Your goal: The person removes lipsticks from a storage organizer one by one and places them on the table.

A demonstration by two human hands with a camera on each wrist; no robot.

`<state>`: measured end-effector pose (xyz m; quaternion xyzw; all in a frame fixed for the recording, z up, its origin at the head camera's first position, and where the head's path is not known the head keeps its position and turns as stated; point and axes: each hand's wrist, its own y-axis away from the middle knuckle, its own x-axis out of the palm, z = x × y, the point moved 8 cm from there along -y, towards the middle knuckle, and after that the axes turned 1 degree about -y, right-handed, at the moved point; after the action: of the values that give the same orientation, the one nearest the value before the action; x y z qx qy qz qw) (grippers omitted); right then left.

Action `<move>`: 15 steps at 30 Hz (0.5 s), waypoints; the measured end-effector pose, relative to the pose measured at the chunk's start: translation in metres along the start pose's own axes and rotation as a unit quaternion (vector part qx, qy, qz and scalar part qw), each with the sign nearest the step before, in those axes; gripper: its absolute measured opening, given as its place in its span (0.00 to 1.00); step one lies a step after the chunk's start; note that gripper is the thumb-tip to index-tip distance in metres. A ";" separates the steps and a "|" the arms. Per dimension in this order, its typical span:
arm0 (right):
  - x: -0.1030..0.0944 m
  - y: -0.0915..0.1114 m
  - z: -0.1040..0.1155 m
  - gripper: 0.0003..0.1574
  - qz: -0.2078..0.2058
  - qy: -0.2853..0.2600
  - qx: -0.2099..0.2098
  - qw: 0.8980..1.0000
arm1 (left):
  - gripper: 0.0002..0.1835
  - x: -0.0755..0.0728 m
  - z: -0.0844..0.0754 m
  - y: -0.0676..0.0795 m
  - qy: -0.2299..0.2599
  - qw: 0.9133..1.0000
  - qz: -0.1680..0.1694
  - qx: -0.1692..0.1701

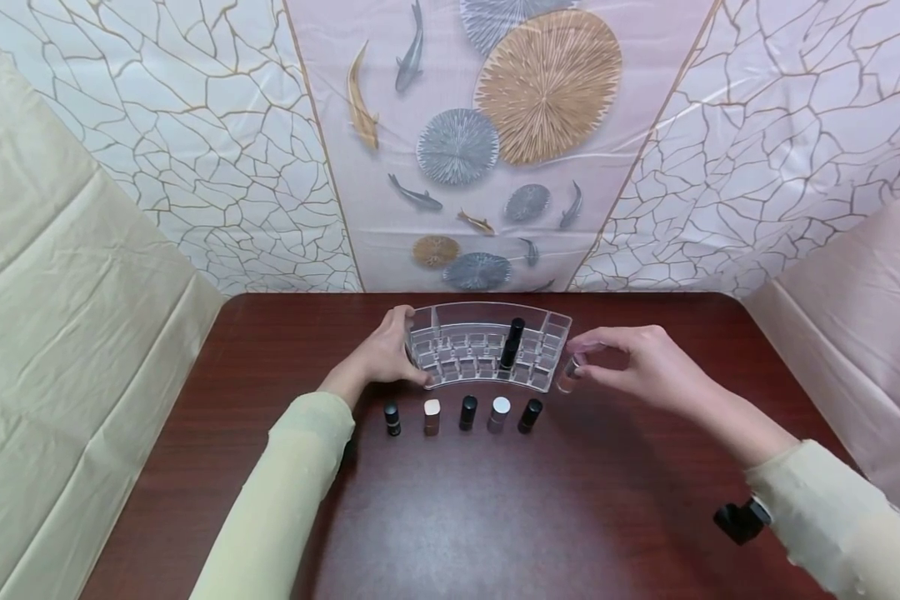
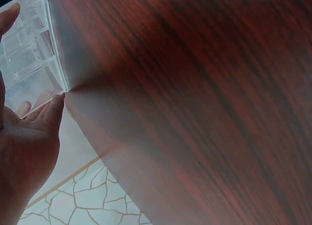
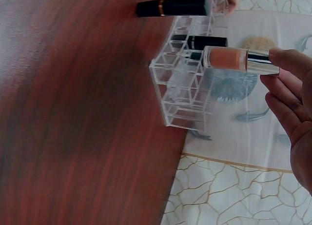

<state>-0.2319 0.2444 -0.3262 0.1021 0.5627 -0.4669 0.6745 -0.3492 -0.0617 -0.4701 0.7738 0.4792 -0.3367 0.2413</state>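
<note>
A clear plastic lipstick organizer (image 1: 487,314) with small stepped compartments stands toward the back of the table. My left hand (image 1: 385,350) grips its left end, thumb at the front corner and fingers at the back; the left wrist view shows the fingers (image 2: 54,110) curled at that edge. Just off the organizer's right end, my right hand (image 1: 637,362) pinches a lipstick tube (image 3: 226,59) by its shiny silver end between thumb and fingertips. The tube's other part is clear over peach. One black lipstick (image 1: 512,343) stands in a compartment right of the middle.
In front of the organizer stands a row of several lipsticks: a black one (image 1: 392,419) at left, a pinkish one (image 1: 431,417), more black ones, and a silver-topped one (image 1: 499,414). The dark wooden table (image 1: 457,517) backs onto a patterned cloth (image 1: 480,233).
</note>
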 end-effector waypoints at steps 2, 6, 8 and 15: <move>0.003 0.004 -0.001 0.24 0.002 -0.006 0.005 1.000 | 0.68 0.000 0.000 0.000 0.000 1.000 0.000 0.000; 0.010 0.011 -0.001 0.24 0.005 -0.012 0.008 1.000 | 0.68 0.000 0.000 0.000 0.001 1.000 0.000 0.000; 0.014 0.013 -0.001 0.23 0.008 -0.014 0.009 1.000 | 0.67 0.000 0.000 0.000 0.001 1.000 0.000 0.000; 0.030 0.022 -0.004 0.23 0.017 -0.023 0.013 1.000 | 0.68 -0.001 -0.001 0.002 0.004 1.000 0.001 -0.005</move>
<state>-0.2202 0.2437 -0.3616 0.1098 0.5391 -0.4650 0.6936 -0.3474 -0.0621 -0.4687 0.7743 0.4808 -0.3312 0.2440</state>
